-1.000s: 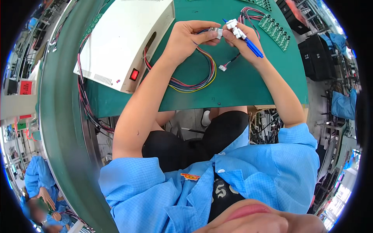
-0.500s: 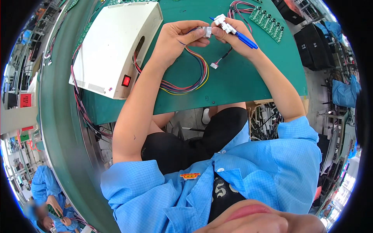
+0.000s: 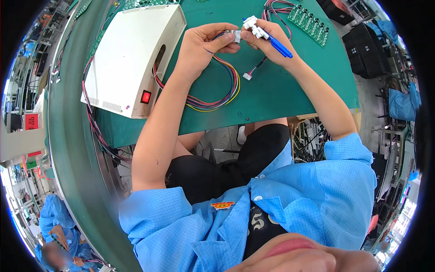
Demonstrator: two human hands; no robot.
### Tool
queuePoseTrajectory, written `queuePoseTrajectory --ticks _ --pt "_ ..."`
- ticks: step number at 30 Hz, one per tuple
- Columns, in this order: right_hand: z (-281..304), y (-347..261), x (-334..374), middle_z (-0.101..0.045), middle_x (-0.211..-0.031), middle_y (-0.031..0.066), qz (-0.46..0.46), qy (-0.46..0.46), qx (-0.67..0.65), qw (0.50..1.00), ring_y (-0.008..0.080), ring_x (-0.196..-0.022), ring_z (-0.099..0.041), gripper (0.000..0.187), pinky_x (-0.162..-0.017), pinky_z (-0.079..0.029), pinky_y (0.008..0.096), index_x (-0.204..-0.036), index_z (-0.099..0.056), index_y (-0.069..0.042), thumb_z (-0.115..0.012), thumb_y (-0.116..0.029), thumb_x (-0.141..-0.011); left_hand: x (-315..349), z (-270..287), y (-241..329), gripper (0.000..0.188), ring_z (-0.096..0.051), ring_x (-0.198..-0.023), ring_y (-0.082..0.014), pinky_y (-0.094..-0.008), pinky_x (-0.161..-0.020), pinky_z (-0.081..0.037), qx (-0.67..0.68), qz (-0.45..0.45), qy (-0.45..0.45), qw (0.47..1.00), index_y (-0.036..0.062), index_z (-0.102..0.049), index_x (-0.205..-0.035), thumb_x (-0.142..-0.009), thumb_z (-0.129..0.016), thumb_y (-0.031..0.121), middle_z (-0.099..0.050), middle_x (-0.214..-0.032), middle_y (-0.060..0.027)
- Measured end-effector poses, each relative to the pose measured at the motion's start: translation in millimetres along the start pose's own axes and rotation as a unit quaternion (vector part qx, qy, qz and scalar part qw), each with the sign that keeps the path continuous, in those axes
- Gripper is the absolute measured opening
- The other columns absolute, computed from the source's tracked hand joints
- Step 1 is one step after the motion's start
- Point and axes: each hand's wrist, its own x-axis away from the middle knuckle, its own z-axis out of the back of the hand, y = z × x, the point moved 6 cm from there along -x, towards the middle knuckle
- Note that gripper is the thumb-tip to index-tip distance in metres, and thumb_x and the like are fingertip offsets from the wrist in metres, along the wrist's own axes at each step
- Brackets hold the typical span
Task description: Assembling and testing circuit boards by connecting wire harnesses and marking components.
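Observation:
My left hand point(image 3: 201, 47) pinches a white wire connector point(image 3: 236, 37) between thumb and fingers. From it, a loop of red, black, blue and yellow wires point(image 3: 236, 86) hangs over the table and runs to the white box. My right hand point(image 3: 272, 45) is closed on a blue pen point(image 3: 281, 47), which has several white plastic connectors point(image 3: 255, 27) along its front part. The right thumb and fingertips come close to the left hand's connector; whether they touch it I cannot tell. Below the right hand, a small white plug point(image 3: 247, 76) on a thin cable lies on the green table point(image 3: 267, 99).
A white metal box point(image 3: 131, 59) with a red rocker switch point(image 3: 145, 97) stands at the left. Green circuit boards point(image 3: 309, 25) and wire bundles point(image 3: 277, 8) lie at the back right. A green belt point(image 3: 74, 149) runs along the left; a person point(image 3: 59, 226) works beyond it.
Both hands keep their hold, with only slight finger movement. The whole scene shifts a little to the left in view. The person at the lower left has leaned and moved their hands.

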Motion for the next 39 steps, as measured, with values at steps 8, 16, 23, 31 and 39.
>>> queuePoseTrajectory --ticks 8,16,23,31,39 --pt "-1 -5 1 -0.048 -0.067 -0.0027 0.024 0.023 0.05 0.998 0.0047 -0.061 -0.041 0.023 -0.053 -0.034 0.0223 -0.093 -0.059 -0.003 -0.062 -0.025 -0.095 2 0 2 0.025 -0.07 -0.078 -0.0182 -0.0279 -0.074 -0.058 -0.057 0.006 0.017 0.998 -0.0043 -0.065 -0.113 -0.089 -0.065 0.005 -0.07 -0.091 -0.0128" --pt "-10 -10 3 -0.061 -0.079 0.0074 0.139 0.025 0.064 0.988 0.0148 -0.071 -0.058 0.019 -0.065 -0.047 0.0292 -0.1 -0.059 -0.003 -0.064 -0.019 -0.092 10 -6 4 0.026 -0.069 -0.076 -0.0159 -0.0251 -0.07 -0.057 -0.079 0.021 0.03 0.996 -0.0072 -0.065 -0.109 -0.086 -0.068 0.005 -0.07 -0.089 -0.0119" --pt "-34 -32 18 -0.065 -0.085 0.0119 0.193 -0.041 -0.002 0.98 0.0253 -0.072 -0.062 0.015 -0.067 -0.049 0.0341 -0.094 -0.061 -0.005 -0.067 -0.017 -0.087 11 1 48 0.025 -0.065 -0.07 -0.0125 -0.0221 -0.065 -0.052 -0.212 0.017 0.021 0.977 -0.0062 -0.065 -0.107 -0.088 -0.066 0.011 -0.069 -0.085 -0.0082" --pt "-69 -58 58 -0.059 -0.075 0.0132 0.212 -0.303 -0.179 0.911 0.0328 -0.068 -0.058 0.023 -0.06 -0.045 0.0385 -0.1 -0.057 -0.006 -0.064 -0.009 -0.078 -75 -76 91 0.043 -0.063 -0.1 -0.0259 -0.0366 -0.09 -0.048 -0.496 -0.134 -0.07 0.855 -0.0013 -0.064 -0.11 -0.08 -0.073 0.027 -0.066 -0.107 -0.0148" --pt "-68 -60 57 -0.06 -0.078 0.0167 0.273 -0.302 -0.15 0.901 0.0371 -0.067 -0.055 0.027 -0.059 -0.042 0.0406 -0.1 -0.054 -0.001 -0.065 -0.008 -0.077 -157 -148 -18 0.094 -0.045 -0.127 -0.0357 -0.0409 -0.106 -0.038 -0.604 -0.16 -0.328 0.709 0.0037 -0.043 -0.138 -0.065 -0.08 0.05 -0.045 -0.139 -0.019"
